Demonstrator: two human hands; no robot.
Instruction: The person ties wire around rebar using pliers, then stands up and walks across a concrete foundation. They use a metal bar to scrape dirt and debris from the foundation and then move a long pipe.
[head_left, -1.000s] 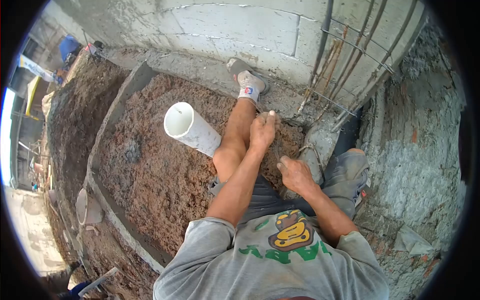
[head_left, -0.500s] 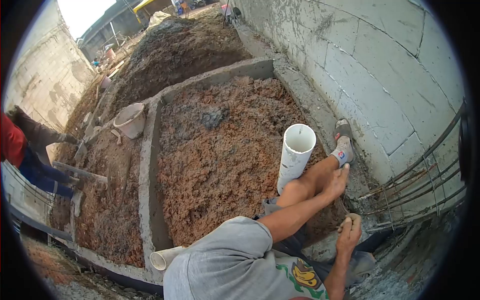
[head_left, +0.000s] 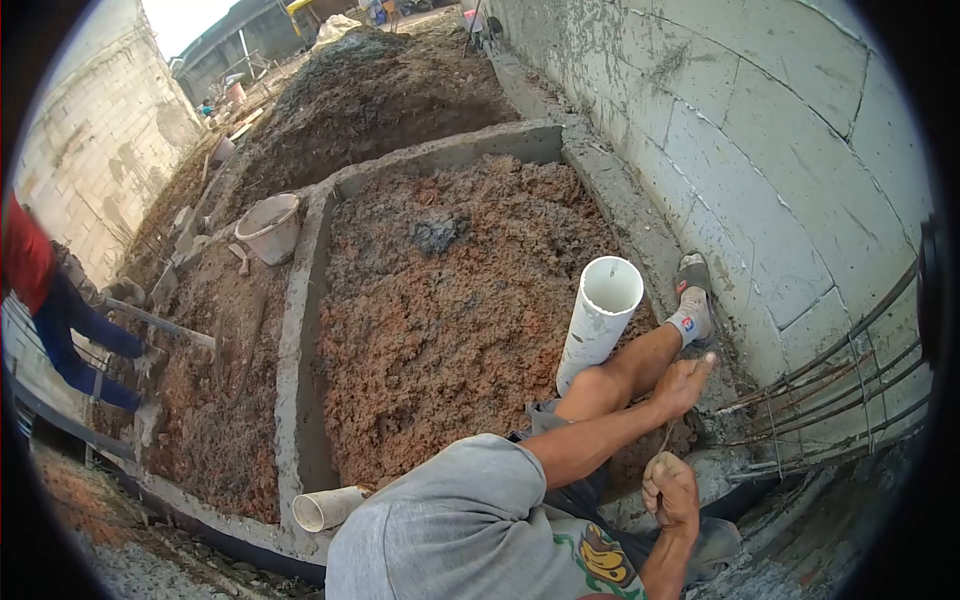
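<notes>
My left hand [head_left: 685, 387] is closed in a fist with the thumb up, above my bent leg and near the sandalled foot [head_left: 692, 290]. Below it, my right hand [head_left: 671, 488] is curled closed, fingers bent toward the palm. A thin brownish strand [head_left: 666, 437], wire or string, runs between the two hands; its ends are hidden in the fingers. Beside my knee stands a white PVC pipe [head_left: 597, 325], open at the top and leaning slightly. Steel rebar [head_left: 820, 400] with thin cross ties reaches in from the right.
Reddish soil [head_left: 450, 320] fills a bay framed by concrete beams [head_left: 290, 400]. A block wall [head_left: 740, 170] rises on the right. Another pipe end [head_left: 325, 508] shows beside my shirt. A bucket [head_left: 270, 228] sits at left, near a person in red and blue [head_left: 70, 330].
My hands have moved down and left slightly, and the right fist has turned. The strand between them shows more plainly. The view has shifted a little, and the person at left has moved.
</notes>
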